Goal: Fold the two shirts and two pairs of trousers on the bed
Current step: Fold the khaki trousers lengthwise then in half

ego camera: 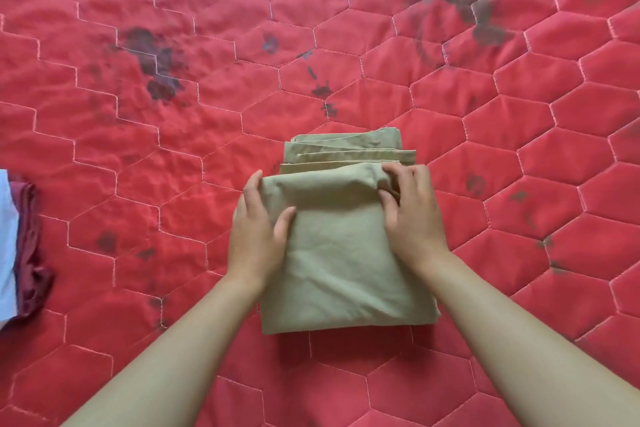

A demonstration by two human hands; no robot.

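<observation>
Khaki trousers (339, 270) lie well right of the maroon garment (29, 246) — left hand (258, 218) and right hand (412, 215) both grip the top fold; best carried over level, edges matched, then smoothed

Matt khaki woven cloth is seen in the folded khaki trousers (339, 253), smooth and faintly creased between the left hand (258, 229) and the right hand (412, 215), with layered edges stacked just beyond the fingertips. The bed (173, 149) beneath both hands is covered in red quilted fabric, stitched in pale hexagons, softly puckered and dulled by dark blotches. Well left of the left hand, a crumpled maroon cloth (29, 246) and a smooth pale blue cloth (7, 236) are shown.
</observation>
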